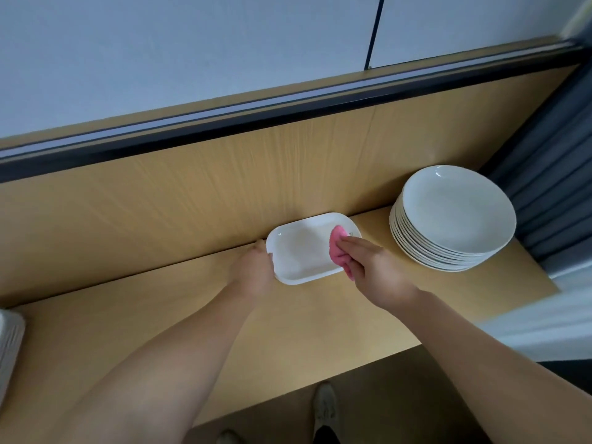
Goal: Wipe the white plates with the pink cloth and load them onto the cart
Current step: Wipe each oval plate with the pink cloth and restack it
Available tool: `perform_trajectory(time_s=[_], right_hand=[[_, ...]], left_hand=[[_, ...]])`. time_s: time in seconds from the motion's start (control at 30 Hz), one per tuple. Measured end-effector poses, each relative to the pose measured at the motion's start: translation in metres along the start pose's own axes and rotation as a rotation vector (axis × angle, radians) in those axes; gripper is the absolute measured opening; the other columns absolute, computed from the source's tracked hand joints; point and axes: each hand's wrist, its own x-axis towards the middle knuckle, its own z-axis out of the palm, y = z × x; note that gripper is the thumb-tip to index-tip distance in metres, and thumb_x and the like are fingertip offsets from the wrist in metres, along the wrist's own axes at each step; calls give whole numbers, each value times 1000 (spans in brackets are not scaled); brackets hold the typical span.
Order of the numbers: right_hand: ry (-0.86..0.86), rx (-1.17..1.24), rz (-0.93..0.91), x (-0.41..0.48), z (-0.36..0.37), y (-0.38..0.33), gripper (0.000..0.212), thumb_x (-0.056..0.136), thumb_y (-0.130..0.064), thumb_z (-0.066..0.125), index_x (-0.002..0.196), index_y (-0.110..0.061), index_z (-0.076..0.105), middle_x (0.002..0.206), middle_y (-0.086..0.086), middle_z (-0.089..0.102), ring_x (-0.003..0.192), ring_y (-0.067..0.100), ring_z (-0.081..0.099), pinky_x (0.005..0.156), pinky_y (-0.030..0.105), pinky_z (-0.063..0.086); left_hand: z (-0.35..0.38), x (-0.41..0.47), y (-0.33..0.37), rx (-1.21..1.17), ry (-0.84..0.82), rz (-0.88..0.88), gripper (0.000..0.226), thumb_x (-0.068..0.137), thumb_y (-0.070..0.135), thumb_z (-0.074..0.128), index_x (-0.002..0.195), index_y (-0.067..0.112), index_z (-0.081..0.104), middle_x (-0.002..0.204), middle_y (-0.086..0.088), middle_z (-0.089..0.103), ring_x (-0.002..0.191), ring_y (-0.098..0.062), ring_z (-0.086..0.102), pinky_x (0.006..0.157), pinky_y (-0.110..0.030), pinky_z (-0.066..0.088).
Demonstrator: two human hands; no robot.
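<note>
Wiping: right grip (378,270) clamped on cloth (336,254), pressed it inside plate (301,251)
Left grip (256,267): clamped on plate's left rim
Plate: lay on table (288,315), by back panel (192,203)
Stack (448,219): stood near, right

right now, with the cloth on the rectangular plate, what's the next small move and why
Probably sweep the pink cloth leftward across the rectangular plate. The right hand holds it against the plate's right end, the basin to its left lies uncovered, and the left hand grips the left rim, steadying it.
</note>
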Motion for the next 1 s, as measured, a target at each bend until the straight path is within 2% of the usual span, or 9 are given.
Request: perform_trajectory(time_s=[0.27,0.4,0.53,0.63,0.73,0.8,0.9,1.0], right_hand=[[-23,6,-25,3,-5,19,32,93,9,37,82,-21,39,83,-12,40,69,15,40,64,29,42],[-20,-25,-30,2,-5,26,29,94,6,38,82,-20,40,82,-14,40,70,13,39,64,28,42],[-10,-52,-22,0,-5,31,24,94,2,40,84,-19,45,84,-16,40,69,11,39,63,33,46],[0,-59,-20,-1,-6,34,21,94,1,42,88,-17,50,86,-17,40,70,9,40,64,31,46],[-4,-64,-18,-1,-8,31,21,94,1,42,90,-17,52,87,-17,41,70,10,40,64,31,45],[-8,-65,-19,1,-10,28,22,94,3,41,88,-16,50,86,-14,44,69,11,41,63,33,47],[7,-45,-24,3,-13,17,27,93,6,39,82,-18,45,83,-12,44,68,13,42,61,35,46],[28,-27,-48,5,-16,2,30,91,10,38,80,-17,40,81,-10,43,68,14,40,61,34,44]], left_hand=[[9,17,13,-19,-12,-113,25,101,25,44,115,4,47,107,-11,63,96,-28,62,64,-30,36],[9,17,18,-81,-14,-158,21,100,16,46,115,1,46,105,-12,63,92,-28,60,62,-30,34],[10,14,18,-240,-1,-210,20,97,9,47,115,0,45,103,-14,60,80,-23,48,60,-29,30],[10,14,16,-317,4,-219,17,96,6,46,112,1,44,93,-12,57,78,-24,49,57,-31,30],[6,12,15,-352,12,-210,11,96,4,44,106,5,39,73,-2,46,76,-25,49,49,-29,28],[2,11,14,-372,8,-213,11,96,4,43,102,8,35,69,1,44,73,-25,49,47,-27,27],[-5,9,10,-420,10,-236,10,97,7,43,104,10,36,73,0,47,75,-25,50,52,-30,33],[-9,3,1,-472,24,-248,9,98,10,42,103,13,35,86,-6,53,78,-27,52,62,-31,39]])
